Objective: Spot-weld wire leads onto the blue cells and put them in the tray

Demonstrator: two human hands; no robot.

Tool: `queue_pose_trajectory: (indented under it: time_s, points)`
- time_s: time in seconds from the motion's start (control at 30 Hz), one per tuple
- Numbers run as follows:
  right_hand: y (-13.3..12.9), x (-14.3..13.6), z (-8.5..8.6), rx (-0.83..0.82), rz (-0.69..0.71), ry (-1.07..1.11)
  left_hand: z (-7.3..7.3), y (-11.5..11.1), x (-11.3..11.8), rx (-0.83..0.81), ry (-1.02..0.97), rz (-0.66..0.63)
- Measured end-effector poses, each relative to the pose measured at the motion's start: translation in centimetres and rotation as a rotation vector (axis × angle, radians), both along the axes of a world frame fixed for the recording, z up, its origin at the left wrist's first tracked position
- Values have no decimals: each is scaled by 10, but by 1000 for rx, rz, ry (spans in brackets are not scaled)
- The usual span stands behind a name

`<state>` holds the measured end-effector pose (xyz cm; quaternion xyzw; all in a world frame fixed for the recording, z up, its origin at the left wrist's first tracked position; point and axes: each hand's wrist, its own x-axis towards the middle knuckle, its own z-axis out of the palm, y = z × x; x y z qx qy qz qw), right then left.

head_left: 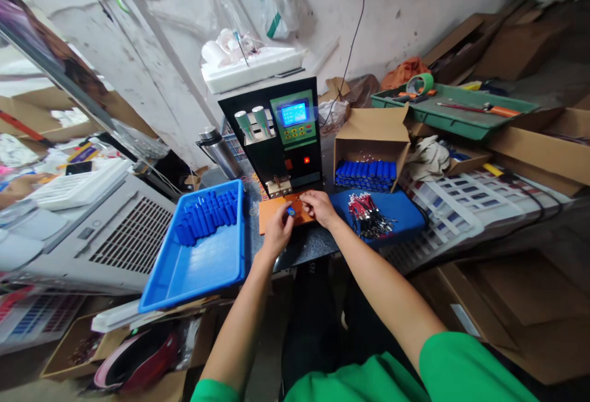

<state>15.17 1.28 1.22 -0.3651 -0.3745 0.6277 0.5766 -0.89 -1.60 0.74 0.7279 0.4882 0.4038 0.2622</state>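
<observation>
Head view: At frame centre, the left hand point(278, 228) is closed on a blue cell point(291, 211), held between thumb and fingers. The right hand point(319, 207) is just right of the cell, fingertips drawn together; their hold cannot be determined. Both hands are at the orange board point(267, 212), before the machine point(270, 159).

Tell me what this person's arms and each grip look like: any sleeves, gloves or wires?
The left arm and right arm are bare below short, plain, bright green sleeves. The left grip and right grip are human hands, with no gloves visible. No watch, bracelet or cable shows on either arm.
</observation>
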Motion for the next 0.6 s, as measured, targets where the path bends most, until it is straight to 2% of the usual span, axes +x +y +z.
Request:
queue_pose_trajectory:
  time_s: [0.13,0.27,0.4,0.6]
  points:
    - [-1,-1,2,4,-11,-22,13,3,-1,-83,-72,98]
    - [-1,-1,4,5,-1,-47,19,13,-4,-28,-73,74]
    - [-1,-2,4,9,-9,-74,17,21,-3,-24,-121,51]
    - [1,-4,3,18,-34,-115,10,23,0,-151,-251,46]
